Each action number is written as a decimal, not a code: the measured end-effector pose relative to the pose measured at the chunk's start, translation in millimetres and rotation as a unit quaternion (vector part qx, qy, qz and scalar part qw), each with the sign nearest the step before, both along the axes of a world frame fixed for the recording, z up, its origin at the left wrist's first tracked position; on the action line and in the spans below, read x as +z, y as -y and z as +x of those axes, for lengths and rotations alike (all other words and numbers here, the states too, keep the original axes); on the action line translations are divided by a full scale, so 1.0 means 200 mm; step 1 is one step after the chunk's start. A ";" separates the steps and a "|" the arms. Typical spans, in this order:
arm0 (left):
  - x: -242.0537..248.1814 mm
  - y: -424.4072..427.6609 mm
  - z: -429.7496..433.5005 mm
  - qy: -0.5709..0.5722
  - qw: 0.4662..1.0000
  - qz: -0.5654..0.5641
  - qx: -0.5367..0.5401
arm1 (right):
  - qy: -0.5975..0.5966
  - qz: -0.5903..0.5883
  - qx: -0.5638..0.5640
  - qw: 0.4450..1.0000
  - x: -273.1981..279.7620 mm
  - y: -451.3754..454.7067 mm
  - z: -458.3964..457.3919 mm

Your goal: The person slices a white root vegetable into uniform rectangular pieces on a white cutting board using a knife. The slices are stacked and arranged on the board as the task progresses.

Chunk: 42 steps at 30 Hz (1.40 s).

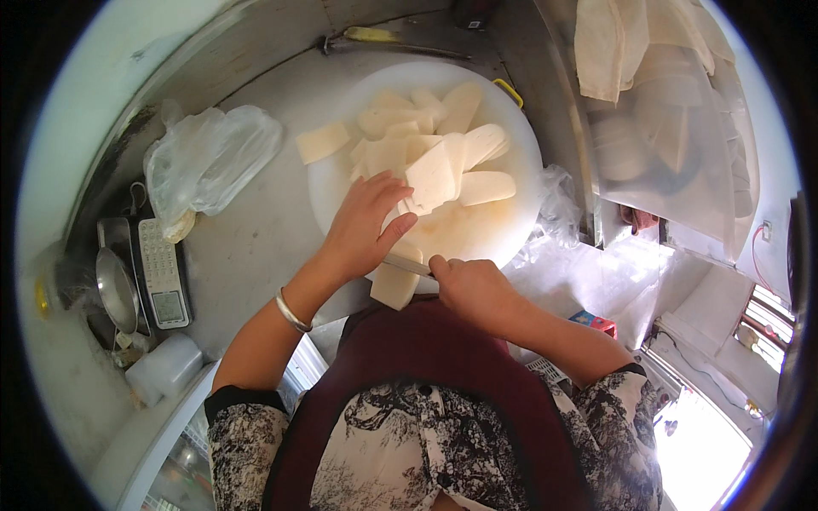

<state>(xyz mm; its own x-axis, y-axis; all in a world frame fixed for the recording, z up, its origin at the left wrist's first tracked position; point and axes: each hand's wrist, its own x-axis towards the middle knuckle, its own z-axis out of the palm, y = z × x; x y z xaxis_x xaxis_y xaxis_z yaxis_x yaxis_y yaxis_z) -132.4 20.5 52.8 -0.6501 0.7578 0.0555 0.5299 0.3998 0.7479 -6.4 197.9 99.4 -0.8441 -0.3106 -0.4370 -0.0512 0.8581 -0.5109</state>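
Observation:
A round white cutting board bears a heap of flat, pale cream slabs of food, whose kind I cannot tell. My left hand lies at the near left side of the heap, its fingertips touching the slabs and its thumb apart. My right hand grips the handle of a knife, with the blade pointing left, across a pale slab at the board's near edge. Part of the blade is hidden behind my left hand. Another slab overhangs the board's left edge.
On the metal counter at left lie a clear plastic bag and a digital scale. A yellow-handled tool lies against the back wall. Clear plastic is right of the board; cloths hang at upper right.

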 end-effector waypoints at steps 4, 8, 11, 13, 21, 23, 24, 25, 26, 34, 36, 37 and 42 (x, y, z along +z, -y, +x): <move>0.00 0.02 0.02 0.043 0.998 -0.034 0.007 | 0.017 0.000 0.012 1.000 0.01 0.00 0.00; 0.03 0.04 0.02 0.036 0.999 -0.020 0.014 | 0.041 -0.004 0.006 0.999 0.02 0.00 0.00; 0.04 0.02 0.01 0.036 0.999 -0.004 0.016 | 0.046 0.000 0.004 0.999 0.01 0.00 0.01; 0.05 0.01 0.00 0.052 0.998 0.012 0.017 | 0.033 -0.007 -0.001 0.999 0.01 -0.01 0.01; 0.11 0.01 0.04 0.065 0.997 0.036 0.018 | -0.008 0.003 0.018 1.000 0.03 0.01 0.02; 0.11 0.02 0.04 0.065 0.997 0.034 0.016 | -0.023 0.005 0.022 0.999 0.04 0.01 0.03; 0.12 0.03 0.05 0.067 0.997 0.031 0.013 | -0.019 0.006 0.024 1.000 0.04 0.02 0.03; 0.12 0.03 0.05 0.068 0.997 0.029 0.010 | -0.023 0.008 0.026 0.999 0.04 0.02 0.03; 0.13 0.04 0.05 0.065 0.998 0.025 0.013 | -0.022 0.014 0.029 0.999 0.04 0.02 0.03; 0.14 0.04 0.05 0.065 0.997 0.030 0.033 | -0.041 0.018 0.030 0.999 0.06 0.02 0.04; 0.14 0.03 0.05 0.070 0.997 0.028 0.033 | -0.048 0.017 0.026 0.998 0.06 0.02 0.05; 0.14 0.03 0.04 0.074 0.996 0.029 0.035 | -0.051 0.019 0.024 0.998 0.06 0.02 0.05; 0.11 0.01 0.05 0.061 0.996 0.048 0.042 | -0.054 0.004 0.009 0.998 0.04 0.02 0.04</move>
<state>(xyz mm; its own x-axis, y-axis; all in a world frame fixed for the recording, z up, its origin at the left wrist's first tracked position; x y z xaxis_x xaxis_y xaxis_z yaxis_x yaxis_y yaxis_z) -123.1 18.3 74.6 -0.7180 0.6948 0.0418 0.3998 0.3626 0.8418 2.1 194.7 108.3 -0.8807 -0.3227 -0.3467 -0.1210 0.8609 -0.4942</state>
